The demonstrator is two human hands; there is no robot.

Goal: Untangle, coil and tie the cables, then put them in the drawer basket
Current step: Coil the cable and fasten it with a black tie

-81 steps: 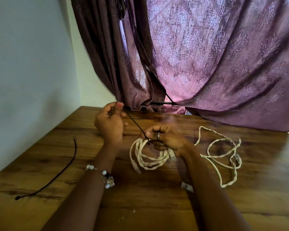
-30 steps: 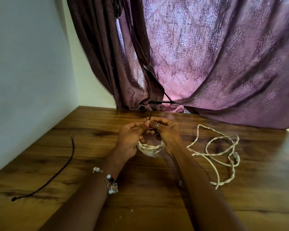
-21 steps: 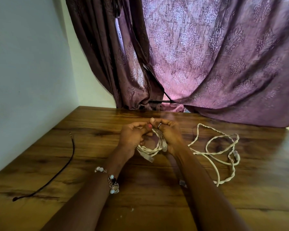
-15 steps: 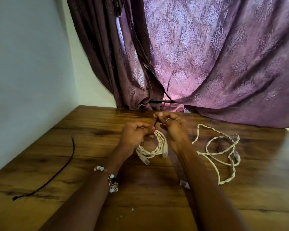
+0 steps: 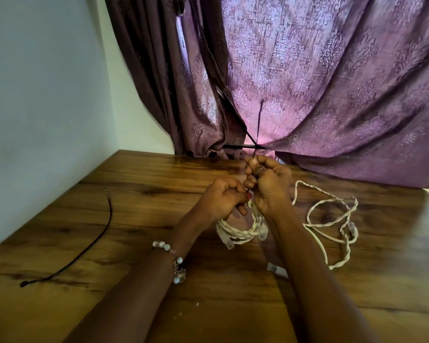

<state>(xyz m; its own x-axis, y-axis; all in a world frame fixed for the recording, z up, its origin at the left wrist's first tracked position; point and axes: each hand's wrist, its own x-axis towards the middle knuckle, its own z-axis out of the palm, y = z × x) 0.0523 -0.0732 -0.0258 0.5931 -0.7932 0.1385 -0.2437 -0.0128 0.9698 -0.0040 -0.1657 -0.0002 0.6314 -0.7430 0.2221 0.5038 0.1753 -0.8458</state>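
Curtain [image 5: 332, 82] drapes onto wooden table [image 5: 134, 243] edge.

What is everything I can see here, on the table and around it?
Coiled cable: one, cream, on the table under the hands.
Loose cable: one, cream, twisted, sprawled right of the hands.
Black tie: one, thin, rising from the right hand's pinch.
Spare black tie: one, lying at the table's left.
Table: one, brown wood.
Curtain: purple, patterned, behind the table.
Wall: pale, left.
Bracelet: one, beaded, left wrist.
Left hand: gripping the coil.
Right hand: ringed, pinching the tie.
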